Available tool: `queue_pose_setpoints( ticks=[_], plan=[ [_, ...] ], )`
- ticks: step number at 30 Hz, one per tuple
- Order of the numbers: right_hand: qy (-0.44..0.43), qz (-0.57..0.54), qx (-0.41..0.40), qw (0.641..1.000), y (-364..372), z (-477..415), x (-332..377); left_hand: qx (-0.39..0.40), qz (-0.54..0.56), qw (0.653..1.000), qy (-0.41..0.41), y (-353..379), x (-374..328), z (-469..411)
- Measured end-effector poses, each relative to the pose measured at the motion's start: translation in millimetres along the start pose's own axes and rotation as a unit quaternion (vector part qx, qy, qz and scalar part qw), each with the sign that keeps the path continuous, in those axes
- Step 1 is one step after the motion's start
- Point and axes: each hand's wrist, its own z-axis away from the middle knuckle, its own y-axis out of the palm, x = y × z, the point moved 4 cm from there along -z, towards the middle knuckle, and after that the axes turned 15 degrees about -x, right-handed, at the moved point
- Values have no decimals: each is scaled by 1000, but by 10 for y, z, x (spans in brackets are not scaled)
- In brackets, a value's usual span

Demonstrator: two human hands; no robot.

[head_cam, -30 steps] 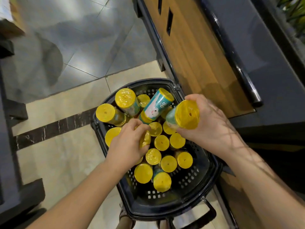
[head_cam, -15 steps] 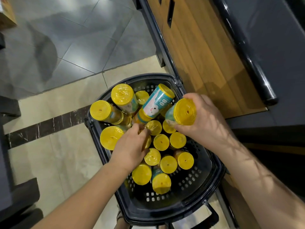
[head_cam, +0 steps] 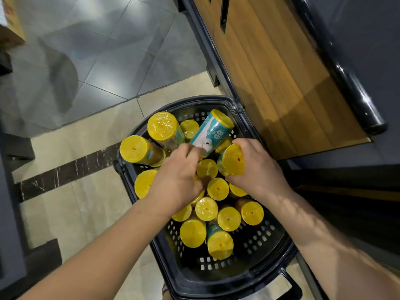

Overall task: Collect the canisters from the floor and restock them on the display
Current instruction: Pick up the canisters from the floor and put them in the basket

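Observation:
A black plastic basket (head_cam: 268, 252) on the floor holds several yellow-lidded canisters with teal labels. My right hand (head_cam: 257, 169) grips one canister (head_cam: 231, 160) by its body, the yellow end facing up, low over the pile. My left hand (head_cam: 177, 178) reaches into the middle of the pile with curled fingers that touch the lower end of a tilted teal canister (head_cam: 213, 132). Whether the hand grips it is hidden by the fingers. Upright canisters (head_cam: 206, 208) fill the basket's centre, and others (head_cam: 135, 150) lean on the left rim.
A wooden display panel (head_cam: 270, 68) with a dark rail (head_cam: 350, 83) rises just right of the basket. Grey and beige floor tiles (head_cam: 93, 68) spread to the left. Dark shelf bases (head_cam: 13, 245) line the left edge. A cardboard box (head_cam: 9, 22) sits top left.
My right hand has lowered its canister closer to the pile. My left hand has slid forward from the middle canisters towards the tilted teal one.

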Motion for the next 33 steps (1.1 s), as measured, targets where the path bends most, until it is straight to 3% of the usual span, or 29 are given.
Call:
queue_pose_setpoints(
  ticks=[6, 11, 14, 21, 27, 33],
  plan=[
    [-5, -55, -10, 998, 171, 55, -84, -77, 43, 996, 15, 10, -129, -589],
    [-28, -50, -33, 998, 154, 117, -107, -3, -28, 1000, -10, 259, -295, -1087],
    [-47, -10, -50, 998, 169, 121, -88, 41, -40, 996, -71, 496, -261, -1297],
    [-57, 2, -26, 998, 208, 95, -113, 74, -76, 986, -126, 577, -184, -1390],
    [-36, -9, 1, 999, 125, 91, -96, 81, -189, 978, -33, 100, -154, -985],
    [-21, -15, 10, 1000, 107, 76, -74, 117, -259, 958, 35, 103, 26, -779]
  ],
)
